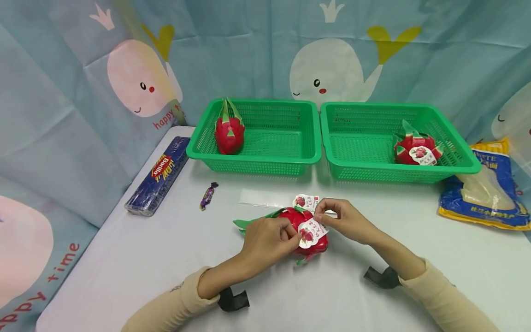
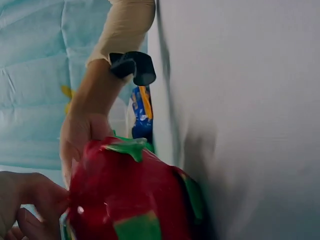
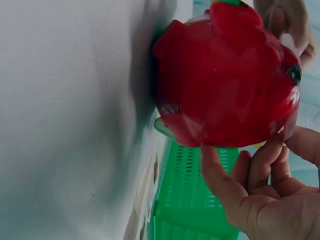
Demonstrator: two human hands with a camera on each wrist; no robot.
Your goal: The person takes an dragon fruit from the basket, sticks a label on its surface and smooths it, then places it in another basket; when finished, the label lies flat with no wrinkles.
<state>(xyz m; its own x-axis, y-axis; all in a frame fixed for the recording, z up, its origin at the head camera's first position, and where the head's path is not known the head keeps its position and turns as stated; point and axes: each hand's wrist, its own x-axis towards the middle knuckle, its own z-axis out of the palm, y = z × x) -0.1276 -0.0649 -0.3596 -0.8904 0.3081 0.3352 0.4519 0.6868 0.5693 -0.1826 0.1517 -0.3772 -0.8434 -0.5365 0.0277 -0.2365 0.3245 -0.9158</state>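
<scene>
A red dragon fruit with green leaf tips lies on its side on the table, its leafy end to the left. Across its upper side sits a white sticker with a fruit picture and red writing. My left hand pinches the sticker's left edge between thumb and curled forefinger. At the opposite upper corner my right hand pinches the sticker with thumb and forefinger. In the right wrist view, the right hand's fingertips touch the fruit's skin. A clear strip bearing another sticker lies just behind the fruit.
Behind stand two green baskets; the left holds a plain dragon fruit, the right a stickered one. A blue spaghetti pack and purple candy lie left; a blue-yellow bag lies right.
</scene>
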